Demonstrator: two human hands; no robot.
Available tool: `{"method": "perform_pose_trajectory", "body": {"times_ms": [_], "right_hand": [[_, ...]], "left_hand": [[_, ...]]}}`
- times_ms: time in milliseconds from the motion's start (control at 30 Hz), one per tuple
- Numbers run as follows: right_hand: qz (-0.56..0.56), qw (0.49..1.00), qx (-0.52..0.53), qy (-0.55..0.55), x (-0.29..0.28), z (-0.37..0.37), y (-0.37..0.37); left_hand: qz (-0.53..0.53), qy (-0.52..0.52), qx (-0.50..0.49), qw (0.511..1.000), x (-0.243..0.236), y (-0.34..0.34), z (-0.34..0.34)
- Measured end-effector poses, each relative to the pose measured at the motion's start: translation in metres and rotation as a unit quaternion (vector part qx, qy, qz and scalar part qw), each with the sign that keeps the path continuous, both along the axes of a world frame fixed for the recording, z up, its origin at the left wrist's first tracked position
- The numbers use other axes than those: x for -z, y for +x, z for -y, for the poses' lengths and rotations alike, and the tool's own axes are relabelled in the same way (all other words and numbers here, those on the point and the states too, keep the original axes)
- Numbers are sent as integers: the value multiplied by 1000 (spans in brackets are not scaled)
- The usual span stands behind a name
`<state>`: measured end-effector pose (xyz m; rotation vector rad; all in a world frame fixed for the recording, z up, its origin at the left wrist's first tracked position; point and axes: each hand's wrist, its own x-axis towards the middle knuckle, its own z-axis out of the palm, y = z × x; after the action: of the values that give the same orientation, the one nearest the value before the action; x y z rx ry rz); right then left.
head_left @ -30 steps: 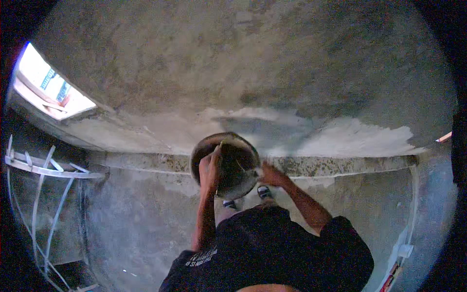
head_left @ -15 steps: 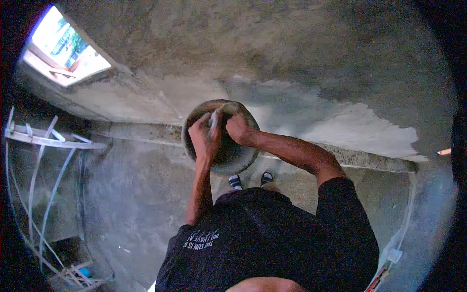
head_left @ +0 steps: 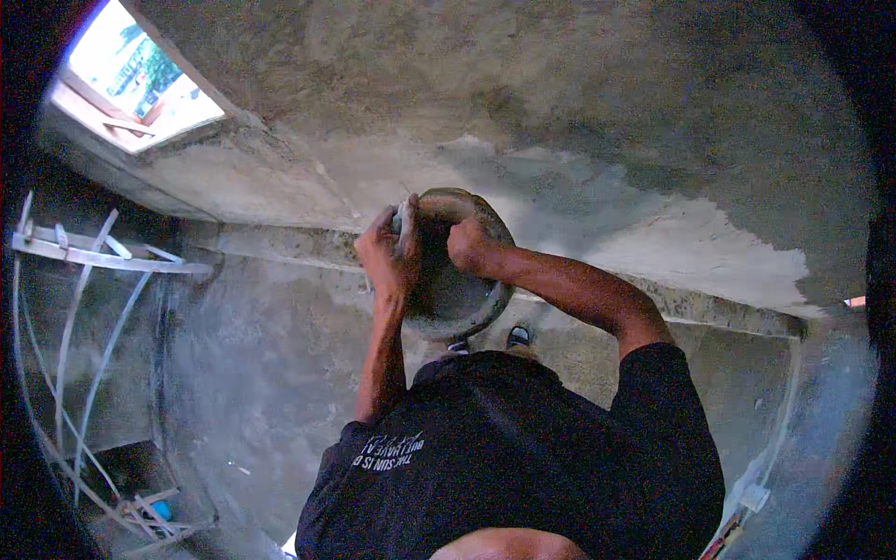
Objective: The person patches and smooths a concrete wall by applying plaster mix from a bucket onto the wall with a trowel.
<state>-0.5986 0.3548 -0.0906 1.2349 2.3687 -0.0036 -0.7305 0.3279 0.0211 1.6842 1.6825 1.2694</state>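
Observation:
Below me in the head view is a round, dark, shallow basin [head_left: 434, 303], its inside smeared with grey. My left hand [head_left: 387, 252] is at the basin's left side, fingers closed on a narrow, pale grey, flat tool [head_left: 408, 219]. My right hand [head_left: 476, 245] is curled into a fist over the upper right part of the basin's inside; whatever its fingers may hold is hidden. My sandalled foot [head_left: 519, 338] shows just beyond the basin's lower edge.
A rough plastered wall [head_left: 560, 84] fills the top, with a pale patch [head_left: 709, 252] above a concrete ledge [head_left: 289, 245]. A bright window [head_left: 131, 75] is at upper left. A wooden frame [head_left: 103, 257] stands at left, with a small blue object [head_left: 161, 511] low by it.
Since a second ago the basin and both hands have risen in the view. My right hand has moved from the basin's right edge up and inward, its forearm now reaching across more level.

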Motion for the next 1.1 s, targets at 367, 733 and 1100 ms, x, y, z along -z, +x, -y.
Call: {"method": "perform_pose_trajectory", "body": {"times_ms": [367,733,1100], "right_hand": [[-236,878,-119,399,-41,14,44],[-186,968,-5,166,-73,6,10],[-190,977,15,-91,-45,13,18]], "left_hand": [[74,149,32,986,-38,23,24],[67,158,-51,984,-52,11,8],[166,134,27,977,-44,23,42]]}}
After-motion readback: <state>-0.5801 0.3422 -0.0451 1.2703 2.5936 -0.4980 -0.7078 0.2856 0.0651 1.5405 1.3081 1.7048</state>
